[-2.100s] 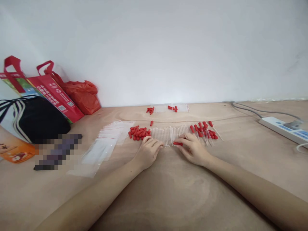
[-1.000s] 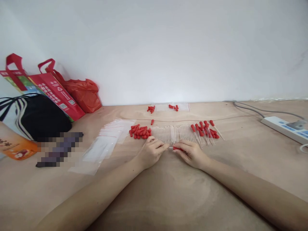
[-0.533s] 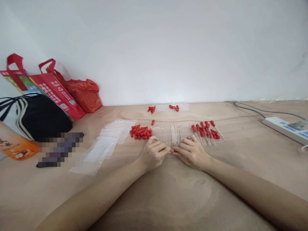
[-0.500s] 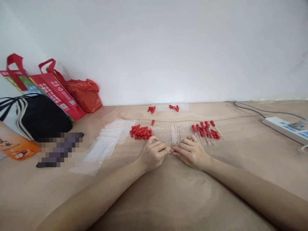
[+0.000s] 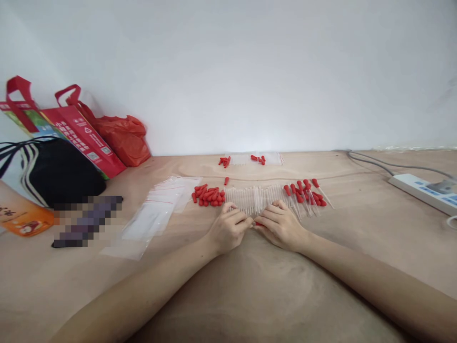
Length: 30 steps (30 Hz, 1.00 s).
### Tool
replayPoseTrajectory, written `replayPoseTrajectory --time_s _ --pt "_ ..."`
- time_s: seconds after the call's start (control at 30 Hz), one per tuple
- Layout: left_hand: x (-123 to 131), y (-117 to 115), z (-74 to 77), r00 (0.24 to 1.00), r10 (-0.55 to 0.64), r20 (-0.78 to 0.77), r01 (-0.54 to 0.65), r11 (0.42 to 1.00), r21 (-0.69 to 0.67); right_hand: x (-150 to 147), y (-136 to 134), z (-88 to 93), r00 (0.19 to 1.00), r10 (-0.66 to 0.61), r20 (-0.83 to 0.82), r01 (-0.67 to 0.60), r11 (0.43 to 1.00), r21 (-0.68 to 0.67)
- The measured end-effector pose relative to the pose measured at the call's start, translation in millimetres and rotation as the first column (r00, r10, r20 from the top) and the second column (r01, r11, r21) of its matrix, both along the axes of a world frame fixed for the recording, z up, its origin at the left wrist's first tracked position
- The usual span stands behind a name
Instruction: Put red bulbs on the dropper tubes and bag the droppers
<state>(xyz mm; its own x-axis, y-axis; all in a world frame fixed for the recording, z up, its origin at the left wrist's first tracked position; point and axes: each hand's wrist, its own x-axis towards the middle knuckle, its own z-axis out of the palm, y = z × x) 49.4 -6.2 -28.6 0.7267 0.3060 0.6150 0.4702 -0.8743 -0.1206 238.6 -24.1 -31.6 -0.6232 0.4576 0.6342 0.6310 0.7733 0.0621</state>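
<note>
My left hand is closed, its thumb and index finger pinching a clear glass dropper tube that the fingers mostly hide. Fingertip to fingertip with it, my right hand grips a red rubber bulb, of which only a sliver shows. Just beyond both hands lies a row of clear dropper tubes. To its left is a pile of loose red bulbs. On its right, several droppers with red bulbs fitted lie across one another.
Flat clear zip bags overlap at the left. By the wall lies another bag with red bulbs. Shopping bags, a black drawstring bag and an orange pouch crowd the left side. A power strip sits at the right.
My right hand has shifted slightly left, closing the gap to my left hand. Less of the tube and the red bulb shows between the fingers now.
</note>
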Motion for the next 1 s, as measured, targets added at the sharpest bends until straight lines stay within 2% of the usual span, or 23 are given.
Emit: replayPoseTrajectory --time_s 0.23,0.5,0.77,0.87,0.93,1.0 --pt "0 -1 0.5 1.000 -0.013 0.000 0.013 1.000 -0.014 -2 3 -0.9 1.000 0.015 0.027 -0.016 0.999 0.038" --pt "-2 3 -0.2 0.998 0.001 0.070 0.001 1.000 -0.027 9 5 6.3 1.000 0.023 -0.005 -0.023 0.999 -0.042" --pt "-4 3 -0.7 0.998 0.031 0.051 -0.030 0.999 -0.010 14 5 4.9 0.999 0.006 0.044 -0.005 1.000 -0.028" --pt "-4 1 1.0 0.996 0.033 0.086 -0.032 0.999 -0.013 16 5 4.6 0.999 0.023 -0.038 -0.027 0.993 -0.113" --pt "-3 1 1.8 0.993 0.029 0.118 -0.027 0.999 -0.025 17 5 3.7 0.983 0.000 -0.181 -0.043 0.972 -0.233" --pt "-2 1 1.7 0.988 0.025 0.152 -0.020 0.999 -0.035 17 4 1.9 0.922 -0.059 -0.383 -0.098 0.920 -0.379"
